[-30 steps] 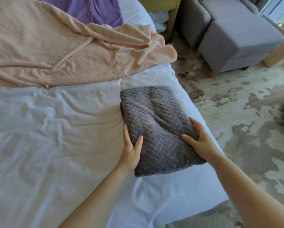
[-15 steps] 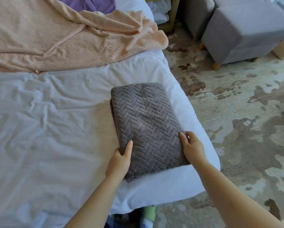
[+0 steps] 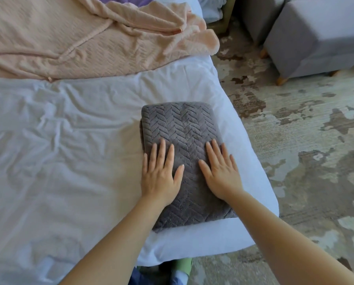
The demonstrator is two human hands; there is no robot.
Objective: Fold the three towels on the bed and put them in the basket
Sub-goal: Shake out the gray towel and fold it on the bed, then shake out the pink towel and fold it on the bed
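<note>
A folded grey towel (image 3: 182,124) with a herringbone weave lies near the bed's right corner on the white sheet (image 3: 69,151). My left hand (image 3: 160,173) rests flat on its left half, fingers straight and spread. On the right half lies my right hand (image 3: 221,171), also flat with straight fingers. A peach towel (image 3: 79,38) is spread loose and rumpled across the far part of the bed. A strip of purple towel (image 3: 131,0) shows at the top edge behind it. No basket is in view.
To the right of the bed is a mottled carpet (image 3: 305,151). A grey ottoman (image 3: 315,36) on wooden feet stands at the far right, with another grey seat (image 3: 260,15) behind it. The bed edge (image 3: 254,161) runs just right of the grey towel.
Both hands left the grey towel's near side edges and now lie flat on top of it. The view has tilted down and closer to the towel.
</note>
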